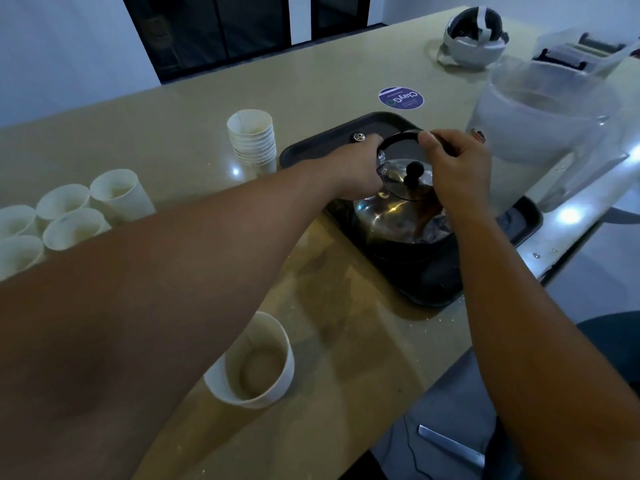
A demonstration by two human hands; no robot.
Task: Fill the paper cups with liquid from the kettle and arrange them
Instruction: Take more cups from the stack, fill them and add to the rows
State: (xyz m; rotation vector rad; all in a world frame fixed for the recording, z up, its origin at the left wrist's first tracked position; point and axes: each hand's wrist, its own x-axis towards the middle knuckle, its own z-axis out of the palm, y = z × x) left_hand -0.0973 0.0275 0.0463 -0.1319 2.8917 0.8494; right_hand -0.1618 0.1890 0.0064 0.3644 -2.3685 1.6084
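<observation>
1. The steel kettle point(398, 209) is sitting on a black tray point(311, 147) on the beige counter point(194, 109).
2. The left hand point(360, 171) is reaching to the kettle's far-left side; its fingers are curling closed around the black handle point(401, 136).
3. The right hand point(457, 168) is pinching the same handle near the top.
4. A filled paper cup point(256, 362) is standing near the counter's front edge.
5. More filled cups point(65, 216) are clustering at the left, beside a stack of cups point(252, 140).
6. A large translucent jug point(540, 133) is standing on the tray's right end.
</observation>
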